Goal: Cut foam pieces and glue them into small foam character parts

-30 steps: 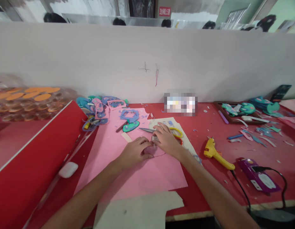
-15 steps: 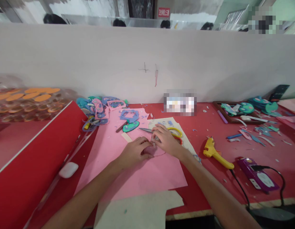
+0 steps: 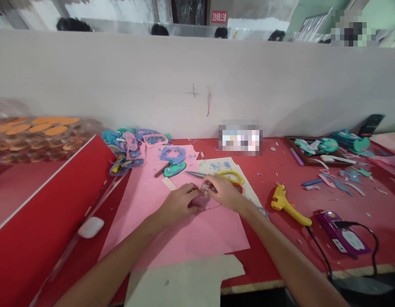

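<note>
Over the pink foam sheet (image 3: 146, 230), my left hand (image 3: 181, 202) is closed on a small mauve piece (image 3: 200, 201), its thumb below and fingers above. My right hand (image 3: 223, 194) meets it from the right with fingertips pinched at the piece's upper edge; a small pale bit shows there, too small to name. A thin curved line or edge runs right from the piece under my right hand. Just behind that hand lies a pair of scissors (image 3: 231, 175) with yellow and red handles, partly covered. A green and blue cutout (image 3: 174, 169) rests farther back beside a brown stick (image 3: 162, 169).
A yellow glue gun (image 3: 290, 204) and a purple power strip (image 3: 343, 234) with a black cord lie at right. Behind them stands a brown tray (image 3: 308, 160) of cutouts. Foam scraps (image 3: 133, 145) pile up at back left, beside a slanting red board (image 3: 50, 226).
My right hand has lowered slightly and its raised fingers have curled down toward the piece. My left hand stays in place. The view has shifted very slightly.
</note>
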`<state>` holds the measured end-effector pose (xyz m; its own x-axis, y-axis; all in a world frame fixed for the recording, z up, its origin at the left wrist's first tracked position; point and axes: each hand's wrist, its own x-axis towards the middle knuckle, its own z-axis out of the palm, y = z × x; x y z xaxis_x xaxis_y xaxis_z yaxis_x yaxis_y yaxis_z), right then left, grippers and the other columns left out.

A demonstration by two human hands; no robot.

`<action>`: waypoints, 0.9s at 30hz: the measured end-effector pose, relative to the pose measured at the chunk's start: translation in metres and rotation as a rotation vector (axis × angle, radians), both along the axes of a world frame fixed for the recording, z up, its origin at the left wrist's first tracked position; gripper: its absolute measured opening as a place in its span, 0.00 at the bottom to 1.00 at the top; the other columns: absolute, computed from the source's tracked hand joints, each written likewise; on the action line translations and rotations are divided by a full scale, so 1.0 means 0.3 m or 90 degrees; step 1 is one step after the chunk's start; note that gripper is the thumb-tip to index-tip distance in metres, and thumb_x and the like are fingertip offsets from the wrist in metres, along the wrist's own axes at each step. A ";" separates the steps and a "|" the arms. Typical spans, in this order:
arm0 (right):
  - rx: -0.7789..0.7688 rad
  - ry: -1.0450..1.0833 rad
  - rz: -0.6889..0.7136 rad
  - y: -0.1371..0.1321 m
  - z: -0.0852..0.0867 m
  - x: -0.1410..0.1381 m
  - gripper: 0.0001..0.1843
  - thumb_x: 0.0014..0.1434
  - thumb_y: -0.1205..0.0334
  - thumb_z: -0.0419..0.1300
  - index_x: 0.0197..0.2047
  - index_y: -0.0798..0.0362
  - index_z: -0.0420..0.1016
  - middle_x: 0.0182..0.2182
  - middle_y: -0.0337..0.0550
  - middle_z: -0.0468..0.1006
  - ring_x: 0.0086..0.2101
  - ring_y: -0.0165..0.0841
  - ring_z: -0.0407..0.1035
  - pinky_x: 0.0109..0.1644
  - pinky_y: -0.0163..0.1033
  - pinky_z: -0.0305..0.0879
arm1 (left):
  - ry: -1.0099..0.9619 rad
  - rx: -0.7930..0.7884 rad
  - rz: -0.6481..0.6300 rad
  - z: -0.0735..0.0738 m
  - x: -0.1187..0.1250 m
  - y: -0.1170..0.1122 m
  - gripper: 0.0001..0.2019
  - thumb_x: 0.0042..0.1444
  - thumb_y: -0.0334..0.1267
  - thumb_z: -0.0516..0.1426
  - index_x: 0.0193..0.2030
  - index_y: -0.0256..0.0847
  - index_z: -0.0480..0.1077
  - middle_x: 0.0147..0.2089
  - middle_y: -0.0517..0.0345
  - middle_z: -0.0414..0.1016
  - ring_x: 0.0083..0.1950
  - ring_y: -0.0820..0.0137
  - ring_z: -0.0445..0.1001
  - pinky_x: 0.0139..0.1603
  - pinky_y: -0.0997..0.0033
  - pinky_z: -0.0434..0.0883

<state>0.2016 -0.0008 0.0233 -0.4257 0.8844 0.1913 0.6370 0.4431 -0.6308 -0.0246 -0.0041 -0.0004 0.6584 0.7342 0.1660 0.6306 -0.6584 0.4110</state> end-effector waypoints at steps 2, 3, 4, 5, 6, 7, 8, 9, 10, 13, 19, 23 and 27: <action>0.000 -0.002 -0.008 0.001 -0.007 0.002 0.11 0.65 0.70 0.57 0.49 0.50 0.73 0.39 0.42 0.76 0.37 0.34 0.68 0.42 0.38 0.61 | -0.001 0.000 0.000 -0.004 -0.001 0.001 0.17 0.59 0.42 0.64 0.55 0.47 0.74 0.52 0.54 0.74 0.52 0.63 0.75 0.46 0.67 0.73; 0.005 0.000 -0.006 0.002 -0.010 0.003 0.13 0.65 0.70 0.57 0.51 0.49 0.73 0.40 0.42 0.76 0.38 0.34 0.69 0.43 0.38 0.62 | -0.003 0.000 0.001 -0.004 -0.001 0.001 0.17 0.59 0.42 0.64 0.55 0.47 0.74 0.52 0.54 0.74 0.53 0.63 0.74 0.46 0.67 0.73; 0.011 0.005 -0.001 0.004 -0.012 0.004 0.13 0.65 0.71 0.57 0.51 0.49 0.74 0.40 0.42 0.77 0.39 0.34 0.69 0.44 0.39 0.62 | -0.003 -0.001 0.000 -0.005 -0.002 0.001 0.17 0.60 0.42 0.64 0.55 0.47 0.74 0.52 0.54 0.74 0.53 0.63 0.74 0.46 0.67 0.73; 0.017 0.010 0.006 0.005 -0.014 0.004 0.13 0.65 0.71 0.57 0.50 0.49 0.74 0.40 0.42 0.77 0.39 0.34 0.69 0.44 0.39 0.61 | -0.004 -0.001 0.000 -0.005 -0.002 0.000 0.17 0.60 0.42 0.64 0.55 0.46 0.74 0.52 0.54 0.74 0.53 0.63 0.74 0.46 0.67 0.73; 0.022 0.016 0.014 0.006 -0.014 0.003 0.11 0.65 0.71 0.57 0.47 0.50 0.75 0.39 0.42 0.77 0.39 0.35 0.68 0.44 0.39 0.61 | -0.004 -0.002 -0.001 -0.004 -0.002 0.000 0.17 0.60 0.42 0.64 0.55 0.46 0.74 0.52 0.54 0.74 0.52 0.64 0.74 0.46 0.67 0.73; 0.024 0.019 0.021 0.007 -0.013 0.003 0.08 0.64 0.71 0.58 0.44 0.51 0.75 0.37 0.41 0.77 0.39 0.34 0.67 0.43 0.38 0.61 | -0.003 -0.003 -0.002 -0.003 -0.002 0.000 0.17 0.59 0.42 0.64 0.55 0.46 0.74 0.51 0.54 0.74 0.52 0.64 0.74 0.47 0.67 0.73; 0.024 0.020 0.026 0.007 -0.011 0.002 0.06 0.64 0.71 0.58 0.41 0.51 0.74 0.35 0.40 0.77 0.37 0.34 0.67 0.42 0.38 0.60 | -0.003 -0.003 -0.003 -0.002 -0.002 -0.001 0.17 0.59 0.42 0.64 0.55 0.46 0.74 0.51 0.54 0.74 0.52 0.64 0.74 0.47 0.67 0.73; 0.021 0.021 0.030 0.008 -0.008 0.001 0.05 0.64 0.70 0.58 0.38 0.52 0.74 0.34 0.40 0.76 0.36 0.34 0.66 0.41 0.38 0.60 | -0.003 -0.003 -0.003 -0.001 -0.001 -0.002 0.17 0.59 0.42 0.64 0.55 0.46 0.74 0.51 0.54 0.74 0.51 0.64 0.74 0.47 0.67 0.73; 0.018 0.023 0.035 0.009 -0.006 0.000 0.06 0.65 0.70 0.58 0.37 0.52 0.73 0.33 0.40 0.76 0.35 0.33 0.65 0.41 0.38 0.60 | -0.004 -0.003 -0.003 0.000 -0.001 -0.002 0.17 0.60 0.41 0.63 0.55 0.46 0.74 0.51 0.54 0.74 0.51 0.64 0.74 0.47 0.67 0.73; 0.018 0.027 0.051 0.010 0.001 0.000 0.07 0.65 0.69 0.59 0.35 0.52 0.74 0.34 0.40 0.76 0.36 0.34 0.66 0.42 0.39 0.61 | -0.007 -0.005 0.004 0.004 0.000 -0.004 0.16 0.60 0.40 0.63 0.55 0.47 0.74 0.51 0.55 0.74 0.51 0.64 0.75 0.46 0.67 0.73; 0.001 0.049 0.067 0.005 0.004 0.005 0.09 0.66 0.68 0.57 0.34 0.51 0.75 0.31 0.38 0.77 0.34 0.33 0.66 0.40 0.37 0.59 | -0.009 -0.004 0.000 0.010 0.001 -0.007 0.17 0.59 0.40 0.64 0.55 0.46 0.74 0.52 0.55 0.74 0.51 0.64 0.75 0.46 0.67 0.73; -0.038 0.089 0.077 0.003 0.004 0.006 0.10 0.67 0.67 0.56 0.36 0.51 0.77 0.31 0.37 0.78 0.32 0.31 0.67 0.38 0.35 0.59 | -0.007 -0.004 -0.004 0.010 0.000 -0.006 0.17 0.59 0.40 0.64 0.55 0.46 0.74 0.52 0.55 0.74 0.52 0.64 0.75 0.47 0.67 0.73; -0.067 0.110 0.085 0.002 0.007 0.006 0.10 0.67 0.65 0.56 0.40 0.51 0.80 0.34 0.38 0.81 0.34 0.31 0.71 0.41 0.35 0.61 | -0.002 -0.005 -0.005 0.008 0.001 -0.006 0.17 0.59 0.40 0.64 0.55 0.46 0.74 0.52 0.54 0.74 0.53 0.63 0.74 0.45 0.67 0.73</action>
